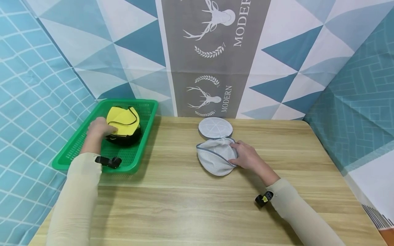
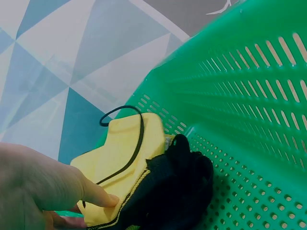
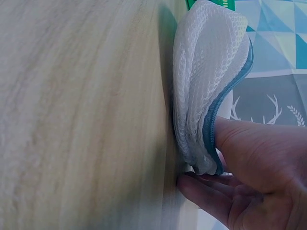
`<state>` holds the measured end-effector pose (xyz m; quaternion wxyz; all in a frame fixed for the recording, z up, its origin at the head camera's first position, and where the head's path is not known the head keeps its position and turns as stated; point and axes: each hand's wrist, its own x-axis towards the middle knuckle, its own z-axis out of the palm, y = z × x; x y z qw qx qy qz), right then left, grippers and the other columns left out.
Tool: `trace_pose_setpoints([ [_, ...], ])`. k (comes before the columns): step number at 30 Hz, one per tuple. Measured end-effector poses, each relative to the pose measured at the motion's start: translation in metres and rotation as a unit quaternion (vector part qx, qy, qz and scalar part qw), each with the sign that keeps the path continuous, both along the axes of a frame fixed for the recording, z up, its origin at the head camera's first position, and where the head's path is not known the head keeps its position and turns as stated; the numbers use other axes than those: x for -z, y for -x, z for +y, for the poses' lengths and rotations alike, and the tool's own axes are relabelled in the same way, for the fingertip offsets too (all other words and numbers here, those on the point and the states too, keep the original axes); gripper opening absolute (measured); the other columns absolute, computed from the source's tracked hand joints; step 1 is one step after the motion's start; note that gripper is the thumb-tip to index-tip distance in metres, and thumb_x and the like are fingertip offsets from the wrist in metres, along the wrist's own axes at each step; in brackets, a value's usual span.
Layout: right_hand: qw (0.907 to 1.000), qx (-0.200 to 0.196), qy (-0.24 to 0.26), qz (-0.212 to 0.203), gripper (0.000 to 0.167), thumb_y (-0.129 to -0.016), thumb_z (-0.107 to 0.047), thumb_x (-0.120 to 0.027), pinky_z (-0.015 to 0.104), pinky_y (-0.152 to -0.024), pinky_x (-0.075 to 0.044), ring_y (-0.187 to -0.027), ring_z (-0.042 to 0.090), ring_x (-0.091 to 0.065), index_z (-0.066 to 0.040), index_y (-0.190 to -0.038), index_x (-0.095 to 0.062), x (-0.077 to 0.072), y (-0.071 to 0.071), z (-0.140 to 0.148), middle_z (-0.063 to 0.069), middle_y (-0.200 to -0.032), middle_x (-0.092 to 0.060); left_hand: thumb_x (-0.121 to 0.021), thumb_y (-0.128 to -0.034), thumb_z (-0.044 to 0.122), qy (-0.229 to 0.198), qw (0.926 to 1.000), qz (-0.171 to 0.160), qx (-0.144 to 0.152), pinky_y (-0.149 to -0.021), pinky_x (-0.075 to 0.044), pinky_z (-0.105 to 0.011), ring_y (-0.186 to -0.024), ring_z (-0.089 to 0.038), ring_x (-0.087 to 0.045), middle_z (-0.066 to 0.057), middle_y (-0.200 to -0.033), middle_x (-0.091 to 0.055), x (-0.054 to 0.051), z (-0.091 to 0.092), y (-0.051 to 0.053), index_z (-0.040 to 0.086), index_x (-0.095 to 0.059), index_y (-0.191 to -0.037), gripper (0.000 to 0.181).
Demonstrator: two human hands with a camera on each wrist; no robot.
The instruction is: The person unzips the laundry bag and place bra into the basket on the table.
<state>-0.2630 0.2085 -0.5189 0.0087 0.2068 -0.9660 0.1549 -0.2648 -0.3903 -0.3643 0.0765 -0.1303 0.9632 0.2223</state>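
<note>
In the head view my left hand (image 1: 100,127) reaches into the green basket and pinches the near edge of a folded yellow-and-black cloth item (image 1: 123,119). A thin black cord loops over its yellow top, and bunched black fabric (image 2: 182,191) hangs below. The left wrist view has my thumb on the yellow part; the other fingers are mostly hidden. On the table, my right hand (image 1: 247,155) grips the right rim of a white mesh laundry bag (image 1: 213,163) with a grey-blue zip edge. Its round lid (image 1: 215,127) lies folded back, and the bag's mouth is partly spread.
The green basket (image 1: 147,136), with slotted walls, stands at the table's left rear. Patterned cloth walls (image 1: 141,34) rise behind and on both sides of the wooden table (image 1: 184,212).
</note>
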Motion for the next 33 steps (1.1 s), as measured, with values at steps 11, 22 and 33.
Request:
trace_pose_setpoints([
  [11,0.9999,0.007,0.007,-0.010,0.085,-0.087,-0.044,-0.096,0.059,-0.104,-0.064,-0.122,0.039,-0.075,-0.001,-0.153,-0.066,0.000,0.001,0.002,0.021,-0.139,-0.073,-0.053,-0.1001,0.028,0.003,0.9999,0.015,-0.006,-0.085,-0.053,-0.058,-0.105,-0.051,-0.051,-0.048,-0.131,-0.054,-0.008,0.004,-0.001,-0.023,-0.054,-0.141,0.065],
  [22,0.9984,0.013,0.056,-0.005,0.077,-0.094,-0.049,-0.089,0.058,-0.099,-0.062,-0.118,0.041,-0.074,-0.004,-0.152,-0.068,-0.011,-0.008,-0.003,0.024,-0.131,-0.076,-0.048,-0.1108,0.033,-0.031,0.9992,0.018,-0.018,-0.120,-0.047,-0.075,-0.155,-0.067,-0.035,-0.048,-0.170,-0.033,-0.009,0.003,0.006,-0.020,-0.031,-0.166,0.078],
  [33,0.9889,0.024,0.144,-0.028,0.070,-0.107,-0.043,-0.074,0.065,-0.110,-0.061,-0.133,0.052,-0.073,0.004,-0.157,-0.059,-0.085,-0.043,-0.005,0.034,-0.149,-0.069,-0.042,-0.1150,0.034,-0.066,0.9966,0.049,-0.002,-0.117,-0.049,-0.074,-0.147,-0.062,-0.046,-0.044,-0.165,-0.045,-0.014,0.014,0.008,-0.016,-0.041,-0.164,0.070],
])
